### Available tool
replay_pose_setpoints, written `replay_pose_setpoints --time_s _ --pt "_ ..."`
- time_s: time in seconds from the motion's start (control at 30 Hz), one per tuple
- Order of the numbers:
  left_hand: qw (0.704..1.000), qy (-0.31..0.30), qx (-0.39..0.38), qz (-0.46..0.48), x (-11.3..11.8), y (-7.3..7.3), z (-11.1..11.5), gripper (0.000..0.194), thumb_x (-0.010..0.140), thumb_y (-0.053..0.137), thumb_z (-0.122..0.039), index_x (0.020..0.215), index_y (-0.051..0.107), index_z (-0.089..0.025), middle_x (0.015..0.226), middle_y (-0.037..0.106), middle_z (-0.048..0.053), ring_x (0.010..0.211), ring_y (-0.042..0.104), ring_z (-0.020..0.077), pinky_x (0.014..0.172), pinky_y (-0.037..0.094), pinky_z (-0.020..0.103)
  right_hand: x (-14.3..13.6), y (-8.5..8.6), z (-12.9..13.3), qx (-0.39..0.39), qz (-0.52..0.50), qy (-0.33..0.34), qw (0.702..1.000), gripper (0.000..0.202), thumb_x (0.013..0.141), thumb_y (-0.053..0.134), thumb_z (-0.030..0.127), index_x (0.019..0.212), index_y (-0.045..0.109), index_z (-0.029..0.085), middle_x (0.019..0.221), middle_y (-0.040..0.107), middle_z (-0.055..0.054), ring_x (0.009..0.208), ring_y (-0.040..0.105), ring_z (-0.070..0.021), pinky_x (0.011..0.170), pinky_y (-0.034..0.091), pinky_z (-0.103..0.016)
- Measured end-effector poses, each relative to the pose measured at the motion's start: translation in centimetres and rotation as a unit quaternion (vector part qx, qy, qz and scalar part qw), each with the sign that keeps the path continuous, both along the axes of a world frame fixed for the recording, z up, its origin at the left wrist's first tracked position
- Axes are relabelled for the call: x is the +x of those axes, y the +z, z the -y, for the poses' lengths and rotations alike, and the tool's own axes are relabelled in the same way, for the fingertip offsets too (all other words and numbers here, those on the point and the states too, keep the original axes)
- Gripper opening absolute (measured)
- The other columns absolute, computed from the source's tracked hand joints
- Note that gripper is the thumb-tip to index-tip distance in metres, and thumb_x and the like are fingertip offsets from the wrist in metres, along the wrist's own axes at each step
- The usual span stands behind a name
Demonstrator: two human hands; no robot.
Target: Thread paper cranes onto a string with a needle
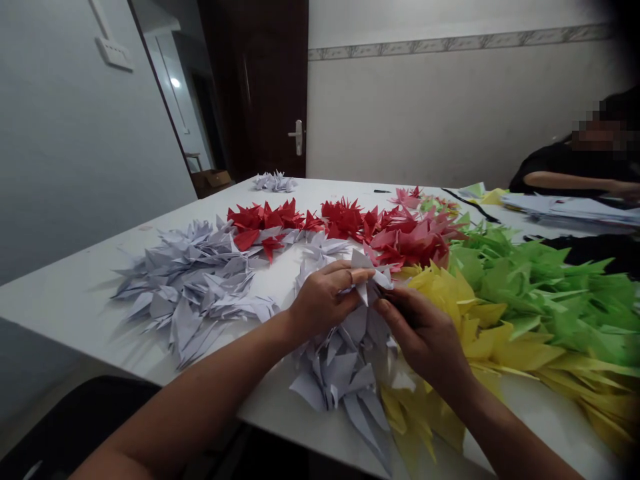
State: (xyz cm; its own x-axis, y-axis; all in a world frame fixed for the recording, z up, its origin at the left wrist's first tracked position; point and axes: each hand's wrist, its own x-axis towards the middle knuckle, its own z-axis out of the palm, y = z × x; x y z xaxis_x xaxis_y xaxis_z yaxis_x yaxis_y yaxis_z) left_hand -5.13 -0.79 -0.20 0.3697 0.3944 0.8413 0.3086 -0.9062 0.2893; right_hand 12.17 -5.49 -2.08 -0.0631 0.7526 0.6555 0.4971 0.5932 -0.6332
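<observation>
Between my two hands is a folded white paper piece [367, 280] with pointed tips, like an origami crane. My left hand [325, 297] pinches it from the left, a ring on one finger. From the right, my right hand [425, 333] grips its lower side with thumb and fingers; the fingertips partly hide the paper. Below both hands lies a heap of white folded papers [340, 370] reaching the table's front edge. Yellow folded papers [450, 303] lie beside my right hand.
The white table [75, 293] also carries a large white pile [195, 280], red folded papers [270, 220], pink ones [415, 237] and green ones [550, 280]. A small white heap [275, 181] lies at the back. Another person [575, 167] sits at right behind stacked papers [570, 208].
</observation>
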Motion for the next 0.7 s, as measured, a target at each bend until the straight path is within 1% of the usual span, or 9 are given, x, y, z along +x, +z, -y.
replay_pose_setpoints --time_s 0.13,0.27,0.4,0.47,0.53,0.6,0.63,0.67,0.7 --pt "1.000 0.002 0.029 -0.011 0.10 0.16 0.18 0.026 0.080 0.057 -0.010 0.105 0.065 -0.015 0.087 0.070 0.007 0.084 0.064 0.0140 0.076 0.056 0.026 0.01 0.04 0.03 -0.025 0.003 0.003 1.000 0.018 0.085 0.056 0.032 0.095 0.062 0.018 0.078 0.068 -0.003 0.066 0.064 -0.0155 0.061 0.051 -0.026" --pt "0.999 0.002 0.047 -0.019 0.16 0.18 0.19 0.027 0.081 0.055 -0.009 0.105 0.065 -0.015 0.089 0.071 0.007 0.086 0.065 0.0143 0.077 0.056 0.027 -0.03 0.39 0.23 -0.016 0.026 -0.009 1.000 0.014 0.086 0.056 0.031 0.087 0.063 0.019 0.070 0.065 0.000 0.059 0.059 -0.0129 0.056 0.047 -0.023" --pt "0.999 0.005 0.047 -0.024 0.18 -0.01 0.27 0.028 0.080 0.054 -0.009 0.105 0.065 -0.016 0.092 0.071 0.006 0.089 0.065 0.0144 0.079 0.055 0.027 -0.09 0.45 0.26 0.001 0.032 -0.015 0.999 0.012 0.085 0.056 0.028 0.082 0.063 0.019 0.065 0.063 0.001 0.056 0.058 -0.0114 0.054 0.046 -0.022" --pt "0.999 -0.002 0.028 -0.018 0.20 -0.03 0.35 0.027 0.080 0.055 -0.010 0.105 0.065 -0.016 0.091 0.070 0.007 0.087 0.065 0.0144 0.078 0.055 0.027 -0.09 0.24 0.19 -0.001 0.024 -0.017 1.000 0.012 0.085 0.057 0.029 0.085 0.064 0.019 0.069 0.066 0.000 0.059 0.060 -0.0125 0.056 0.049 -0.023" --pt "0.999 -0.003 -0.034 0.010 0.23 0.10 0.37 0.025 0.080 0.057 -0.013 0.103 0.066 -0.014 0.088 0.070 0.007 0.081 0.064 0.0141 0.074 0.054 0.026 -0.04 -0.03 0.12 -0.001 -0.001 -0.015 1.000 0.016 0.085 0.058 0.030 0.095 0.065 0.019 0.081 0.069 -0.003 0.069 0.065 -0.0153 0.063 0.052 -0.026" --pt "0.986 -0.005 -0.145 0.081 0.26 0.34 0.24 0.022 0.079 0.060 -0.019 0.099 0.068 -0.013 0.086 0.069 0.008 0.076 0.063 0.0136 0.067 0.053 0.025 0.05 -0.23 0.08 0.002 -0.039 -0.012 0.999 0.024 0.084 0.059 0.030 0.105 0.063 0.020 0.091 0.070 -0.006 0.078 0.067 -0.0173 0.068 0.054 -0.029" --pt "0.968 -0.011 -0.213 0.133 0.27 0.49 0.12 0.020 0.078 0.062 -0.022 0.095 0.068 -0.012 0.085 0.069 0.007 0.073 0.063 0.0133 0.064 0.052 0.024 0.09 -0.26 0.08 0.002 -0.059 -0.010 0.998 0.026 0.083 0.060 0.029 0.108 0.063 0.020 0.092 0.070 -0.006 0.078 0.067 -0.0173 0.066 0.055 -0.028" --pt "0.940 -0.027 -0.284 0.189 0.27 0.66 -0.03 0.020 0.076 0.064 -0.025 0.092 0.068 -0.013 0.083 0.069 0.007 0.072 0.064 0.0133 0.062 0.051 0.023 0.12 -0.26 0.09 0.001 -0.075 -0.007 0.997 0.027 0.083 0.060 0.028 0.109 0.062 0.020 0.091 0.070 -0.006 0.076 0.067 -0.0167 0.063 0.055 -0.027" --pt "0.902 -0.052 -0.351 0.245 0.26 0.84 -0.17 0.020 0.075 0.066 -0.028 0.088 0.067 -0.013 0.081 0.069 0.006 0.070 0.065 0.0136 0.061 0.051 0.023 0.14 -0.23 0.11 -0.001 -0.087 -0.005 0.996 0.026 0.083 0.061 0.028 0.108 0.062 0.020 0.089 0.070 -0.006 0.073 0.067 -0.0159 0.059 0.055 -0.026"
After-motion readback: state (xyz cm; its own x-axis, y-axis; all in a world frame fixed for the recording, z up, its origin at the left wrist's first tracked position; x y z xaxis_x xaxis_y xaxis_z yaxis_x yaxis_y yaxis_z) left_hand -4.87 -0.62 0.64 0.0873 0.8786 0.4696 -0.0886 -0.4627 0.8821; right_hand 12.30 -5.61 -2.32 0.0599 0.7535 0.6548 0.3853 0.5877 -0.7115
